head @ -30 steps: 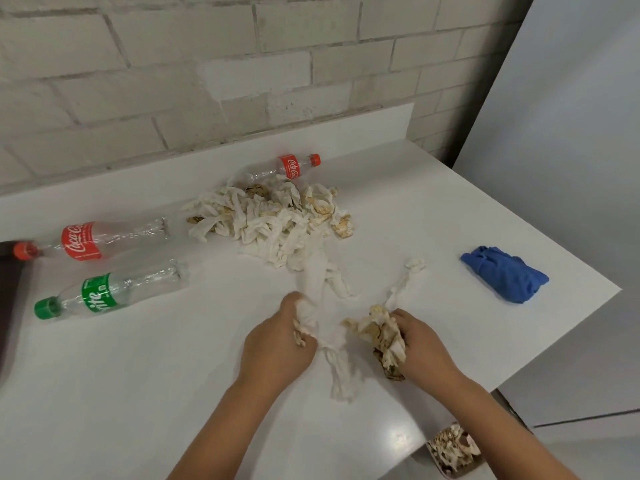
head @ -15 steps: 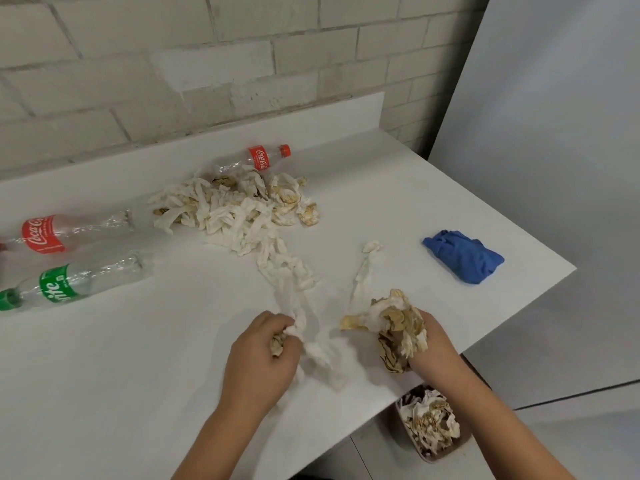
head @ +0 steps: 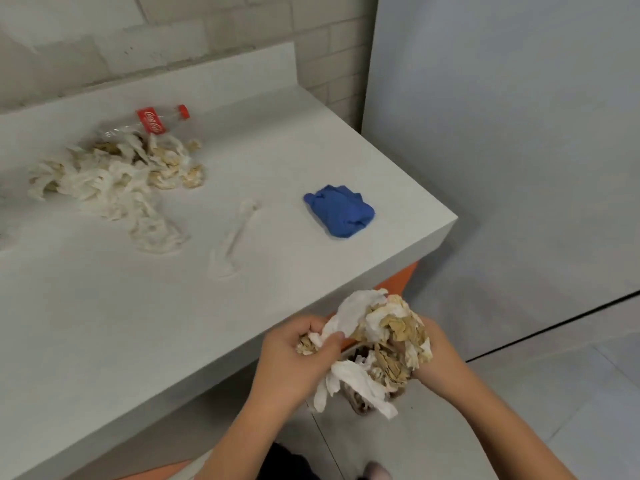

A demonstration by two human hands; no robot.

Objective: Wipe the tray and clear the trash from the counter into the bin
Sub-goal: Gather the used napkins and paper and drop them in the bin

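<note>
Two hands share one wad (head: 377,337) of crumpled, stained paper just off the counter's (head: 173,323) near edge. Left hand (head: 298,362) sits at the wad's 9 o'clock, fingers curled shut on its white end; right hand (head: 434,362) sits at its 3 o'clock, fingers closed around the brown part. A bin (head: 360,403) shows at the wad's 6 o'clock, down on the floor, mostly hidden by it. On the counter, well apart from the hands: a paper pile (head: 114,181) at 10 o'clock, a bottle (head: 152,123) touching its far side, a loose strip (head: 232,240) at 11 o'clock, a blue cloth (head: 341,211) at 12.
</note>
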